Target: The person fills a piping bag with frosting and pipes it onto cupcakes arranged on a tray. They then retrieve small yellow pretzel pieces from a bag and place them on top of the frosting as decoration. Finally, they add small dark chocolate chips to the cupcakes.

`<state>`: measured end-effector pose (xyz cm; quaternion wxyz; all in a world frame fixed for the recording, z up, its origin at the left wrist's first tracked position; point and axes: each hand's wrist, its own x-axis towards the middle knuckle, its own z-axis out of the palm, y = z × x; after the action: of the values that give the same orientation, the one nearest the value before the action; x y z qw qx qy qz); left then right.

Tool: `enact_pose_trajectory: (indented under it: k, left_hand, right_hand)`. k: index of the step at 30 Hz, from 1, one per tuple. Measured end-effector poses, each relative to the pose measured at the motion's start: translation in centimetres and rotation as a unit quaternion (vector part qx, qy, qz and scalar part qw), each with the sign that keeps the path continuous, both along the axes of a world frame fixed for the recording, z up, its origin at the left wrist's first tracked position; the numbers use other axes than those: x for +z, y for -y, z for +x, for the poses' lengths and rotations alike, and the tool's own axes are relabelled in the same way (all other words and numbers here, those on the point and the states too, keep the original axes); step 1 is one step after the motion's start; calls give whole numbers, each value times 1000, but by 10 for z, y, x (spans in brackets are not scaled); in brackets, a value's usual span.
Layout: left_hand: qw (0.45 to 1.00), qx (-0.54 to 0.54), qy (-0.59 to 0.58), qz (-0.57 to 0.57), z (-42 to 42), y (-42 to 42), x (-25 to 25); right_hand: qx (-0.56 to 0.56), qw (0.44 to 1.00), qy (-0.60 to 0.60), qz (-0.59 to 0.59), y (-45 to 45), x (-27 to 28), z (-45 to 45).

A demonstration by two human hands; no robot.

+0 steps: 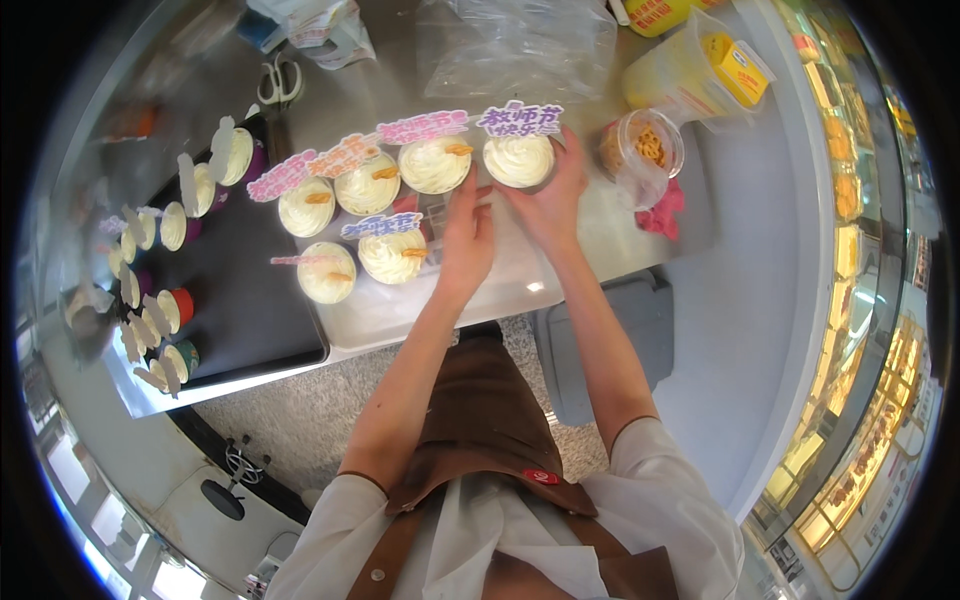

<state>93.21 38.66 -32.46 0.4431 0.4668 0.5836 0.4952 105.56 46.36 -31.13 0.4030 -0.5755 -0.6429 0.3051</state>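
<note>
My right hand (551, 195) is curled around the cup of a cream-topped cupcake (517, 162), thumb at its near side and fingers along its right. A purple-lettered topper sign (520, 120) stands in its white swirl, and no brown biscuit piece shows on it. My left hand (470, 240) is just left of that cupcake, fingertips by the near right edge of another cupcake (433, 166); whether they touch it is unclear. That one carries a pink topper and a small brown twisted biscuit piece (458, 150). Several similar cupcakes (392, 256) stand to the left with coloured toppers.
On a dark baking tray (259, 300) at left stand several more topped cupcakes (173, 226). A clear tub of biscuit pieces (645, 146) sits at right, beside crumpled pink material (661, 212). Behind are scissors (280, 81), plastic bags (517, 45) and a plastic jug (675, 71).
</note>
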Motion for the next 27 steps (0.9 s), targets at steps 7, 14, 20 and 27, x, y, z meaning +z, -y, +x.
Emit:
enact_pose_trajectory:
  k: [7, 14, 20, 27]
  left_hand:
    - [999, -28, 14, -17, 0, 6, 16]
    - [995, -35, 80, -54, 3, 42, 36]
    - [988, -66, 121, -67, 22, 68, 49]
    - [985, -87, 134, -61, 28, 68, 59]
  right_hand:
    - [9, 996, 74, 44, 18, 24, 16]
    - [-82, 990, 57, 96, 47, 127, 91]
    - [-30, 924, 381, -34, -62, 105, 140]
    - [-48, 862, 504, -17, -76, 98, 131]
